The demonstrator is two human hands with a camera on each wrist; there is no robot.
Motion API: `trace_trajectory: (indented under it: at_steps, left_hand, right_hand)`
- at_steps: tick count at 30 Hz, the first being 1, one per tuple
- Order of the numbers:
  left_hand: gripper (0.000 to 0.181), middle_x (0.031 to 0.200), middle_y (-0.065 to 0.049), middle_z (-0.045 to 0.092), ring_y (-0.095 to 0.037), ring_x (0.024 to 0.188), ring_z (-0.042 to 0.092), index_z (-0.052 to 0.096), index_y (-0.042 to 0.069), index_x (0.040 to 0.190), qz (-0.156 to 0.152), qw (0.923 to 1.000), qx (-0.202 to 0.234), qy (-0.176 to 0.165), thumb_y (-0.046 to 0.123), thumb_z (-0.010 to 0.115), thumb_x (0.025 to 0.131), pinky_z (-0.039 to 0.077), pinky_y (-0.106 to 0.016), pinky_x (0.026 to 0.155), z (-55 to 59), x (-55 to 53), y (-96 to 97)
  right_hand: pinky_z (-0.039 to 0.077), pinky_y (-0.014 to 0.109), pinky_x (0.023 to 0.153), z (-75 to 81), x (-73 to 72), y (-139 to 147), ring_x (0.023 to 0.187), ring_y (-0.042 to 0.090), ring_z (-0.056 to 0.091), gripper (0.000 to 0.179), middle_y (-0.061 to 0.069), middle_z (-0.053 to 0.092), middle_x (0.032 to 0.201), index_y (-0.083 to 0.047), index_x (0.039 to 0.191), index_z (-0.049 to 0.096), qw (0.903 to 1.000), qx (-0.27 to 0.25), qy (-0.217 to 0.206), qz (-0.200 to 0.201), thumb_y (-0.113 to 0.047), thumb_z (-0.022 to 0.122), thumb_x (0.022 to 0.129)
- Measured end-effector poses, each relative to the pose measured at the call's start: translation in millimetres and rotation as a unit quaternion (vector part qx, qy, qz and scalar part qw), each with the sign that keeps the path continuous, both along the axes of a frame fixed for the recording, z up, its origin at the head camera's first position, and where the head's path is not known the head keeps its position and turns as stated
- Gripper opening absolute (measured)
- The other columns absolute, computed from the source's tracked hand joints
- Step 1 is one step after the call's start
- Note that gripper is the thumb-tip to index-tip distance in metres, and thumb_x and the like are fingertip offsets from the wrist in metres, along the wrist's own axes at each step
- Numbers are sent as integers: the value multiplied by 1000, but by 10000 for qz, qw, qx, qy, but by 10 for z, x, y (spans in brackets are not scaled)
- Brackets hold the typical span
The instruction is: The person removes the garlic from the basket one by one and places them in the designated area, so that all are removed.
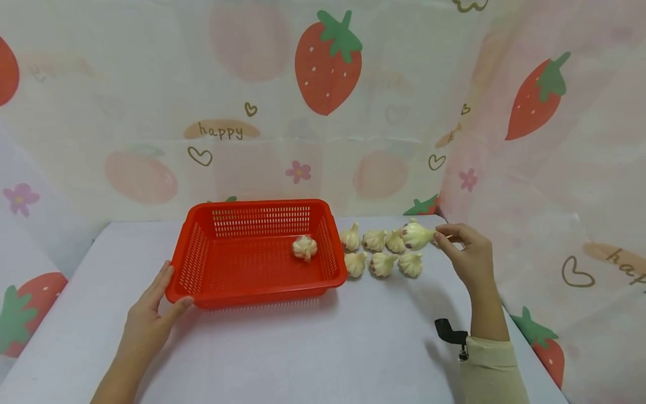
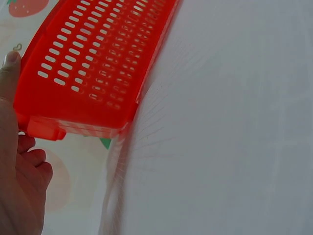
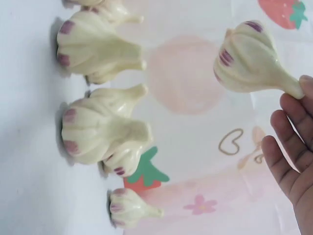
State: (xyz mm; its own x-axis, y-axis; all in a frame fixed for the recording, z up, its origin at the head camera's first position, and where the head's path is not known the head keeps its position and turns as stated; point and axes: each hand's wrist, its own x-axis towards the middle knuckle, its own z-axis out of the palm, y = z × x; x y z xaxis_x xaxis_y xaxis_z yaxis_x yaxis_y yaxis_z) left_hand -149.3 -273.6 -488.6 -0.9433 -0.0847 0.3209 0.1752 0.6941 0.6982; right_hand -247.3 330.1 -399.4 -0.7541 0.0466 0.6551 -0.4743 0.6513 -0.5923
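Observation:
My right hand [image 1: 471, 255] pinches a garlic bulb [image 1: 416, 234] by its stem, above the right end of the garlic on the table. In the right wrist view this bulb [image 3: 247, 58] is pale and glossy with purple patches, its stem between thumb and fingertips. My left hand [image 1: 148, 321] holds the front left corner of a red plastic basket [image 1: 254, 292]; the left wrist view has its fingers [image 2: 34, 156] curled beside the basket's rim. One garlic bulb [image 1: 304, 247] lies inside, near the basket's right wall.
Several garlic bulbs [image 1: 382, 264] stand in two rows to the right of the basket. They sit on a white-covered table [image 1: 323, 348]. Behind and to the right hangs a strawberry-print cloth [image 1: 404, 101].

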Motion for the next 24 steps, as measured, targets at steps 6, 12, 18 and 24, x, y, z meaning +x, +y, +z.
trace_trajectory:
  at_steps: [6, 12, 18, 24]
  left_hand:
    - [83, 169, 6, 23, -29, 156, 25, 23, 30, 163, 40, 10000, -25, 3, 39, 72, 96, 31, -43, 122, -7, 3, 1]
    - [84, 169, 8, 21, -25, 156, 23, 22, 30, 164, 25, 10000, -44, -19, 38, 72, 96, 32, -52, 118, -23, 6, -9]
    - [84, 169, 6, 20, -36, 155, 26, 22, 30, 164, -12, 10000, -19, -49, 38, 71, 97, 33, -65, 110, -11, 2, -13]
    - [83, 169, 5, 21, -36, 154, 26, 22, 29, 164, 5, 10000, -53, -20, 38, 71, 97, 33, -64, 110, -1, 2, -3]
  right_hand:
    - [49, 10, 80, -59, -16, 98, 83, -9, 61, 11, 12, 76, 101, -2, 101, 79, 9993, -9, -266, -273, -7, 78, 91]
    - [47, 7, 78, -104, -14, 173, 82, -13, 58, 15, 15, 76, 106, -2, 104, 79, 9973, 55, -480, -551, -11, 77, 92]
    - [46, 3, 73, -190, -60, 285, 81, -15, 56, 16, 16, 77, 100, -1, 103, 79, 9944, 140, -627, -840, -13, 77, 92]
    - [47, 4, 67, -262, -74, 367, 77, -12, 56, 19, 16, 76, 101, -2, 105, 79, 9886, 103, -1070, -1054, -17, 76, 94]
